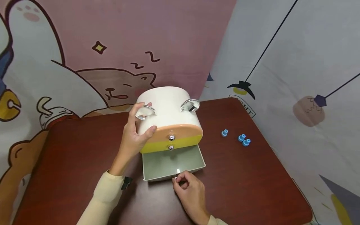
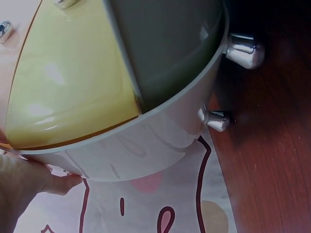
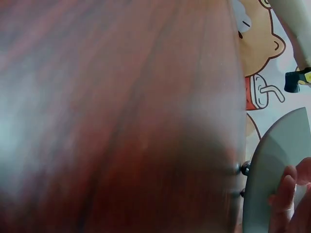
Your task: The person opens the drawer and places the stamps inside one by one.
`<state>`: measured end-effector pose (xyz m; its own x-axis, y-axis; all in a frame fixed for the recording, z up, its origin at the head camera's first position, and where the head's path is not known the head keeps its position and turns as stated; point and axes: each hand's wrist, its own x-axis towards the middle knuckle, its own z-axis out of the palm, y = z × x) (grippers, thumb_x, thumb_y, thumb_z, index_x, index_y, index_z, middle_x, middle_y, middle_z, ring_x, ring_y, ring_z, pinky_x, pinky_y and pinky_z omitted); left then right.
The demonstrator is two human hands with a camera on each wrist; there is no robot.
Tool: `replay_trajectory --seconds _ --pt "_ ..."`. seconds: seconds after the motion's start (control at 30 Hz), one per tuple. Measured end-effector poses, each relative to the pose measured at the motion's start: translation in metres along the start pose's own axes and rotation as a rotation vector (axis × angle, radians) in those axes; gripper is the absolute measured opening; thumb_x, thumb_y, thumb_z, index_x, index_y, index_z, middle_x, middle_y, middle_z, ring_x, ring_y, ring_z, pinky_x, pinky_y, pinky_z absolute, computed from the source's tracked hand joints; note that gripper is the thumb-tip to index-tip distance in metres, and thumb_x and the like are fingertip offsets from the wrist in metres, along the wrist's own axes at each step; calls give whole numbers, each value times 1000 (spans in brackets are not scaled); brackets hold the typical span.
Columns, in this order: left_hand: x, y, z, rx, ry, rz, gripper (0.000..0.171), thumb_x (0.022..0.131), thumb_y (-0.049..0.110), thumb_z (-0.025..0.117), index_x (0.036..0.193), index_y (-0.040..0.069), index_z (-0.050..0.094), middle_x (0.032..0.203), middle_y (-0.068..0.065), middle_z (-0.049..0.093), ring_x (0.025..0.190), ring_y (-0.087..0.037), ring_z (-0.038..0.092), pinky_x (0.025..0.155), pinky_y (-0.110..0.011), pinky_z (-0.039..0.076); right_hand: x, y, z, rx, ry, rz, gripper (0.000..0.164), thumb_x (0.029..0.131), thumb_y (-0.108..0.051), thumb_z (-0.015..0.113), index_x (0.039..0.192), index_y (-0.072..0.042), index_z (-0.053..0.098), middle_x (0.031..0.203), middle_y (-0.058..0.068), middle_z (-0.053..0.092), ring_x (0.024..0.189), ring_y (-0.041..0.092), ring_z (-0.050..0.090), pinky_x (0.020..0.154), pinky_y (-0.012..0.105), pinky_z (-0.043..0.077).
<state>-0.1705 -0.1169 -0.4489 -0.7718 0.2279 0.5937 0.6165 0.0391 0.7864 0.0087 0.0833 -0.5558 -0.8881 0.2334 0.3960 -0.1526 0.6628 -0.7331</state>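
Observation:
A small white drawer cabinet (image 1: pixel 170 106) with silver ear-shaped pieces on top stands on the table. Its orange drawer (image 1: pixel 161 132) and yellow drawer (image 1: pixel 157 146) are closed, each with a silver knob. The grey-green bottom drawer (image 1: pixel 160 162) is pulled out, its bare inside showing. My left hand (image 1: pixel 132 129) grips the cabinet's upper left side, thumb near the front edge and fingers by the left ear (image 1: pixel 146 113). At the drawer's front, my right hand (image 1: pixel 191 190) pinches the knob, mostly hidden by thumb and forefinger. Silver feet (image 2: pixel 245 51) show under the cabinet.
Three small blue stepped pieces (image 1: pixel 242 137) stand to the right of the cabinet on the dark red-brown table (image 1: pixel 239 184). Cartoon-printed cloth (image 1: pixel 180 40) hangs behind and to the right of the table. A black clip-like piece (image 1: pixel 126 183) is at the left sleeve.

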Motion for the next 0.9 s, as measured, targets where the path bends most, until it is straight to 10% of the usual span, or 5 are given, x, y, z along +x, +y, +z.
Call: replay_trajectory --seconds 0.27,0.53,0.9 --pt "-4 -5 3 -16 1 3 62 103 5 66 160 9 42 159 -8 59 139 -27 56 111 -33 42 9 19 -17 -33 -68 -129 41 83 -18 95 79 -37 59 65 -32 56 58 -17 52 55 14 44" --pt "1 -8 7 -54 -18 15 63 103 7 65 160 7 40 160 -8 57 140 -30 55 113 -35 43 31 47 -47 106 50 -276 29 87 -4 82 78 -28 69 68 -19 61 56 -4 53 49 16 45" --pt "2 -6 -3 -19 8 36 62 103 6 64 161 9 41 159 -10 58 143 -30 53 115 -36 41 84 57 -81 132 202 -237 20 85 16 75 82 -3 71 68 2 65 55 4 49 49 19 40"
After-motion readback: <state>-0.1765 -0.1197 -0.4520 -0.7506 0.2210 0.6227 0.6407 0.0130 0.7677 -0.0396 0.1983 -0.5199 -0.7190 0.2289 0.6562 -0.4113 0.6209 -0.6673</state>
